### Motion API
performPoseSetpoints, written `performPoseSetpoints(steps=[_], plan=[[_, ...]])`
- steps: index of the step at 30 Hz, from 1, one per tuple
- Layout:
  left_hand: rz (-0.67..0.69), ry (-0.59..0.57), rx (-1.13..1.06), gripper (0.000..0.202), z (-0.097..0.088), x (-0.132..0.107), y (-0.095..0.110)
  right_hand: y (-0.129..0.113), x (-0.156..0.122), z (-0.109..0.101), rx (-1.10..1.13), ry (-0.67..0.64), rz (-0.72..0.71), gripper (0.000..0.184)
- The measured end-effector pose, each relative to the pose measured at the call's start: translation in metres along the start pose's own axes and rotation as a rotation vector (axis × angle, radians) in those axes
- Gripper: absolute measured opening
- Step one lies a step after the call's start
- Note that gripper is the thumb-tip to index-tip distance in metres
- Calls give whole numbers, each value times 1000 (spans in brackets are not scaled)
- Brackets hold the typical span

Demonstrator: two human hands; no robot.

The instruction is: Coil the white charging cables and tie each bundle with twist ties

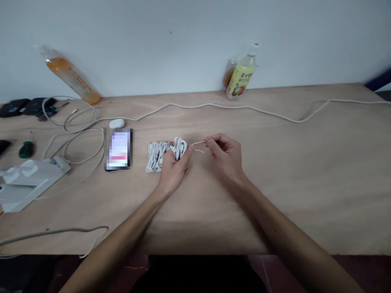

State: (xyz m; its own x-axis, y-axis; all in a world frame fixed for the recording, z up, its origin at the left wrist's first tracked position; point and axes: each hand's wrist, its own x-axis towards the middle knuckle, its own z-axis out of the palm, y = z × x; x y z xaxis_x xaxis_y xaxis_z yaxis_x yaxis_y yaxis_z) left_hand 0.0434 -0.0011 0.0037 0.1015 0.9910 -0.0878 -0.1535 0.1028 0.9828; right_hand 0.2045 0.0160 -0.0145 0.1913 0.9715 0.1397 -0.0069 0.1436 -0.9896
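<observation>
My left hand (174, 167) is closed around a coiled white cable (181, 147), thumb on top. From that coil a thin white twist tie (198, 143) sticks out to the right, its two ends apart. The fingertips of my right hand (224, 152) pinch one end of the tie. Just left of my left hand, several bundled white cables (152, 156) lie side by side on the wooden table (293, 175), partly covered by the hand.
Left of the bundles lie a phone (119, 149) and a white earbud case (117, 123). A long white cord (210, 105) runs across the back. An orange drink bottle (71, 77) and a yellow-labelled bottle (242, 75) stand by the wall. A green screwdriver (26, 149) is far left.
</observation>
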Motion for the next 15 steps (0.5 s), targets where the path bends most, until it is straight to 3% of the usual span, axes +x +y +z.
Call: performPoseSetpoints(steps=[5,15], plan=[[-106,-26,-118,47,3,-1,2,0,0,0,-11,0,-9,32],[7,67,1,44,-2,0,-6,2,0,-1,-36,-50,17,32]])
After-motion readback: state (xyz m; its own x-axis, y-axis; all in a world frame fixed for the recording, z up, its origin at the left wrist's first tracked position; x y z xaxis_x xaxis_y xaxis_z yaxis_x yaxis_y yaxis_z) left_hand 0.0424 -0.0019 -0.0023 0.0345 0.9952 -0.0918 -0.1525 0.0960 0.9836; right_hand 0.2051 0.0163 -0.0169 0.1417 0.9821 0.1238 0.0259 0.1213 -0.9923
